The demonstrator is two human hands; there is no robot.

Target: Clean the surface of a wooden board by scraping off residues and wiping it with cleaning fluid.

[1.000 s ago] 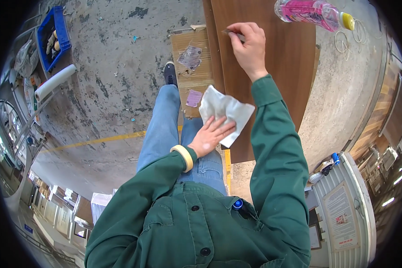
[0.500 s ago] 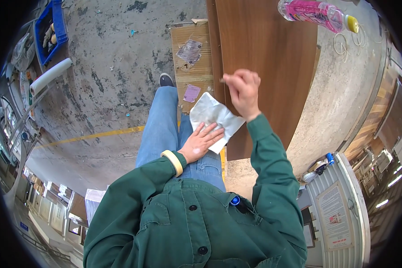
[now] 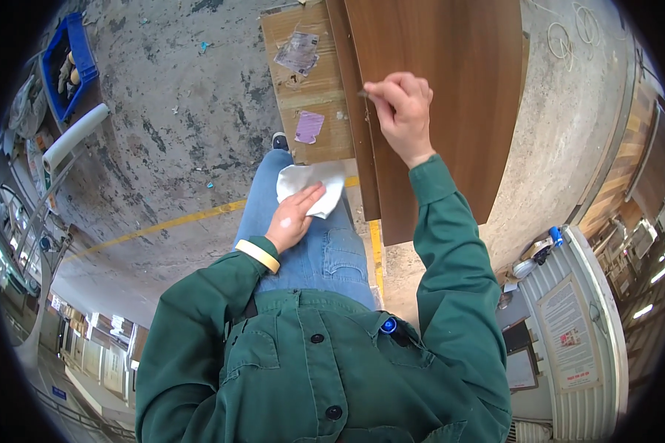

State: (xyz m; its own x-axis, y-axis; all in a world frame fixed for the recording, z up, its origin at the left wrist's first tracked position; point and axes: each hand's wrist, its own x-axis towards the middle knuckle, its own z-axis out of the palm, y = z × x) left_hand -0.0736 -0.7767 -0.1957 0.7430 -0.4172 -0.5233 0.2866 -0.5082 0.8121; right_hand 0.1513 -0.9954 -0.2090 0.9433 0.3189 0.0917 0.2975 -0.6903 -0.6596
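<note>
My left hand (image 3: 294,215) holds a folded white cloth (image 3: 297,177) above my left thigh, with its fingers over the cloth's near side. A cream ring like a roll of tape (image 3: 258,255) sits around that wrist. My right hand (image 3: 404,111) is above the left long edge of a brown wood-grain board (image 3: 451,140), with thumb and forefinger pinched together. From the pinch a small, thin, dark tip (image 3: 363,94) sticks out to the left, too small to name. Beneath the board another brown panel (image 3: 368,188) shows along its left side.
Flattened cardboard (image 3: 329,140) with torn labels lies left of the boards. At the far left stand a blue crate (image 3: 87,68) and a white roll (image 3: 75,136). Thin cord (image 3: 560,43) lies on the floor at the far right. A grey ribbed cabinet (image 3: 591,336) stands near right.
My left hand has drawn the cloth left, away from the board. My right hand stays pinched, now farther along the board's edge. The view has shifted, and the pink bottle is out of it.
</note>
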